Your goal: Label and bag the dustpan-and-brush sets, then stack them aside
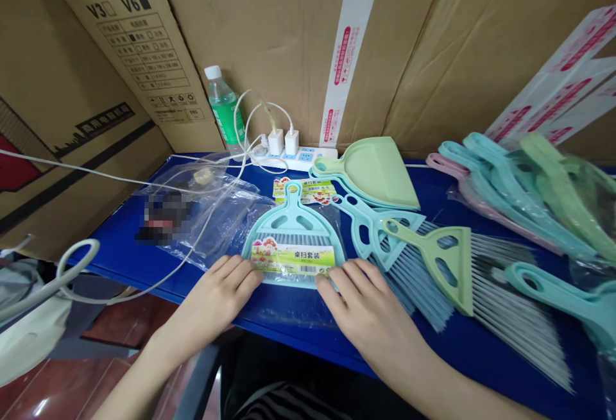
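A light blue dustpan-and-brush set (293,227) in a clear plastic bag, with a green and yellow label across it, lies on the blue table (120,240). My left hand (216,298) lies flat with its fingertips on the bag's lower left edge, fingers stretched out. At the lower right edge of the bag rests my right hand (360,304), its fingers also extended and pressing on the plastic. Neither hand grips anything.
Loose brushes, one green (443,253) and one blue (370,227), lie right of the set, beside stacked dustpans (375,170). Bagged sets (524,183) pile at far right. Empty plastic bags (202,208), a power strip (298,157), a green bottle (224,109) and cardboard boxes stand behind.
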`<state>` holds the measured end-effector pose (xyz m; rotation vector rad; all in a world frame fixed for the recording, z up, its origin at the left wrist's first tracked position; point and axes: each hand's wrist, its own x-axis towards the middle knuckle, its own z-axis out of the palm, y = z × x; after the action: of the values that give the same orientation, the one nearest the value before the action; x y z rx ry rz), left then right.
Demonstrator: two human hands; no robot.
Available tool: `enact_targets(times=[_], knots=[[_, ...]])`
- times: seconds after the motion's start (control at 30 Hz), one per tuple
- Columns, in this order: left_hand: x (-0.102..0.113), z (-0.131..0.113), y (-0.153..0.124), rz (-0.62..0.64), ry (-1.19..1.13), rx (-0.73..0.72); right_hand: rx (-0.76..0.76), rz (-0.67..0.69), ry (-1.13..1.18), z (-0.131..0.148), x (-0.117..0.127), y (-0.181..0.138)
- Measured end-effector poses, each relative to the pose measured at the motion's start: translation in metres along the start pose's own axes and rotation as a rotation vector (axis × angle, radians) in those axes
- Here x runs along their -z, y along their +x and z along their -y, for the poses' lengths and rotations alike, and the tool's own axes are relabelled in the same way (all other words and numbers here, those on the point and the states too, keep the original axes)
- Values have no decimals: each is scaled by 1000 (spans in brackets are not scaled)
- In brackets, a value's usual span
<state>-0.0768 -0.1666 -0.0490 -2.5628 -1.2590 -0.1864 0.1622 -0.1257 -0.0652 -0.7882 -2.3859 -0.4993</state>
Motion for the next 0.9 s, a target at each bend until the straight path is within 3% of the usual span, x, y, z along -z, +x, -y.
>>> enact_targets(times=[0.6,0.9], knots=[[0,9,0,82,-100,12,37,42,215,-10,-4,-10],[19,20,-2,186,-393,50,-30,132,210,-9,-4,-13]])
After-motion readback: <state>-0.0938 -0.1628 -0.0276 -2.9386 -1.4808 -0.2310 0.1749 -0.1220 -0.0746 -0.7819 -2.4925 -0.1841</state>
